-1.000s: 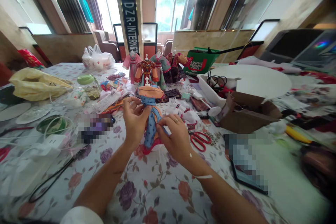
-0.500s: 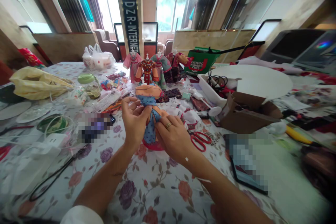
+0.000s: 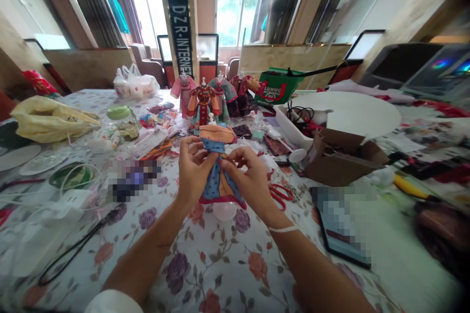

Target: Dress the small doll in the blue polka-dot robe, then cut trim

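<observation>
Both hands (image 3: 216,168) on the doll dress (image 3: 215,183)
Each one's pinching its blue cloth, mid-frame, red scissors (image 3: 281,195) just right.

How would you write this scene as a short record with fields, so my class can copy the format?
Surface: floral tablecloth
Left hand: left hand pinching the small blue-and-orange garment
Right hand: right hand with fingertips on the same garment, close to the left hand's
Behind the garment: several miniature outfits standing upright
Right side: red-handled scissors, cardboard box, white tray
Left side: jar with green lid, yellow bag
Unclear: fine stitching, too small to tell
</observation>
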### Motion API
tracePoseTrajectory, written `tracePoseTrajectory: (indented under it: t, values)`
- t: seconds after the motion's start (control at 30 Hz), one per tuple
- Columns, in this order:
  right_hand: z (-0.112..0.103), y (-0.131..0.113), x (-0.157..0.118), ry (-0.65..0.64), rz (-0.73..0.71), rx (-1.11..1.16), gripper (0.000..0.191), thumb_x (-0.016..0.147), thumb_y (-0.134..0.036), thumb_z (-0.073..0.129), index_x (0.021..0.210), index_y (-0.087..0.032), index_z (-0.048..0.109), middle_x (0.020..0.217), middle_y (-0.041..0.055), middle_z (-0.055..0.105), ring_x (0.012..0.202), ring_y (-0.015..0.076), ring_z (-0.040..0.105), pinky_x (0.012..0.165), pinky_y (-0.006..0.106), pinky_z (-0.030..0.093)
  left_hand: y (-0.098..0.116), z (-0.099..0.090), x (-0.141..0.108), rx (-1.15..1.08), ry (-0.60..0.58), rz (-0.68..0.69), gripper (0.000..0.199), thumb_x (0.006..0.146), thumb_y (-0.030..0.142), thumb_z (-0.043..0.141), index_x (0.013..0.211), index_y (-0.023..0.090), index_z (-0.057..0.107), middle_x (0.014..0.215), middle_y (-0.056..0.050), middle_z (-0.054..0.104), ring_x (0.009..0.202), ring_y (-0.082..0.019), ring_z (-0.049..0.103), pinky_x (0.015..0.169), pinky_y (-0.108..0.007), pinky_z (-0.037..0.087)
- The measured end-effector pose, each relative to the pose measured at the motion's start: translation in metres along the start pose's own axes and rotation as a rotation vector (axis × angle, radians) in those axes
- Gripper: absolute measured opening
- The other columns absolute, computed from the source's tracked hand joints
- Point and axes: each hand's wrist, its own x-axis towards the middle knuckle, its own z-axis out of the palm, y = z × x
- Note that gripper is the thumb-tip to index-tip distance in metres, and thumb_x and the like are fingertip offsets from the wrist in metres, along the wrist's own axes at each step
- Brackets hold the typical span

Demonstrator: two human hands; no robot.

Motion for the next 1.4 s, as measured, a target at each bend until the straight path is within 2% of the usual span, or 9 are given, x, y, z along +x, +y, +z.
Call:
tracePoseTrajectory:
  t: [0.1,0.2,0.43,0.67,0.87,1.0,1.13,1.27,1.4]
  values:
    - [0.006,0.003,0.003,-0.083,0.228,0.290,0.023,0.075,-0.031,0.069,0.075,-0.022,0.047,0.066,-0.0048,0.043,0.056,0.0117,0.042,0.050,0.024,0.037,0.001,0.001,-0.002,-0.004,0.000,0.009,0.040,0.069,0.015,0.072,0.096,0.024,0.044,0.088,0.003,0.061,0.071,-0.010,0.066,0.064,-0.020,0.050]
    - [0.009,0.006,0.003,-0.101,0.276,0.394,0.027,0.071,-0.031,0.071,0.077,-0.022,0.047,0.069,-0.0047,0.043,0.058,0.0112,0.041,0.051,0.023,0.038,0.002,0.001,-0.002,0.009,0.010,0.009,0.041,0.068,0.016,0.073,0.096,0.023,0.044,0.085,0.003,0.063,0.071,-0.011,0.067,0.064,-0.020,0.051]
    - [0.005,0.010,0.003,-0.147,0.227,0.345,0.031,0.069,-0.031,0.072,0.092,-0.022,0.054,0.095,0.0025,0.058,0.080,0.0159,0.055,0.066,0.027,0.048,0.008,0.004,-0.007,-0.012,0.025,0.017,0.039,0.069,0.016,0.073,0.095,0.024,0.046,0.084,0.003,0.064,0.069,-0.011,0.067,0.062,-0.021,0.052]
    - [0.004,0.018,0.000,-0.109,0.207,0.331,0.029,0.068,-0.032,0.075,0.091,-0.022,0.060,0.092,0.0037,0.064,0.075,0.0166,0.059,0.066,0.030,0.051,0.005,0.002,-0.006,-0.007,-0.004,-0.010,0.044,0.066,0.019,0.077,0.097,0.024,0.045,0.085,0.003,0.064,0.072,-0.012,0.067,0.064,-0.021,0.051]
    - [-0.005,0.023,-0.003,-0.098,0.136,0.271,0.031,0.070,-0.032,0.075,0.096,-0.021,0.063,0.093,0.0056,0.068,0.082,0.0205,0.063,0.075,0.036,0.052,0.000,0.003,-0.003,-0.056,-0.172,0.015,0.051,0.067,0.020,0.078,0.106,0.026,0.045,0.093,0.000,0.066,0.085,-0.016,0.069,0.076,-0.027,0.054]
    - [-0.012,0.028,-0.005,-0.079,0.085,0.178,0.031,0.071,-0.030,0.074,0.099,-0.021,0.065,0.095,0.0057,0.070,0.084,0.0216,0.063,0.081,0.040,0.052,-0.010,0.004,-0.002,-0.061,-0.216,0.068,0.055,0.064,0.021,0.080,0.108,0.027,0.047,0.100,-0.001,0.066,0.088,-0.017,0.069,0.081,-0.031,0.054]
    - [-0.015,0.035,-0.004,-0.081,0.069,0.166,0.030,0.070,-0.031,0.075,0.097,-0.021,0.066,0.089,0.0039,0.070,0.080,0.0204,0.063,0.075,0.036,0.053,-0.017,0.002,-0.001,-0.010,-0.239,0.044,0.055,0.064,0.021,0.080,0.109,0.026,0.049,0.098,-0.002,0.068,0.087,-0.017,0.069,0.080,-0.029,0.053]
    - [-0.018,0.038,-0.004,-0.103,0.080,0.156,0.030,0.070,-0.030,0.075,0.097,-0.021,0.067,0.090,0.0047,0.071,0.080,0.0214,0.064,0.075,0.037,0.053,-0.017,0.000,-0.002,0.079,-0.250,-0.006,0.053,0.067,0.021,0.078,0.112,0.025,0.049,0.090,-0.001,0.070,0.085,-0.017,0.069,0.077,-0.027,0.053]
    - [-0.021,0.034,-0.002,-0.115,0.049,0.090,0.027,0.070,-0.030,0.075,0.094,-0.020,0.069,0.088,0.0049,0.072,0.079,0.0222,0.064,0.074,0.037,0.052,-0.013,0.001,-0.004,0.116,-0.264,0.028,0.055,0.070,0.019,0.076,0.116,0.025,0.047,0.095,-0.002,0.070,0.087,-0.017,0.068,0.080,-0.028,0.051]
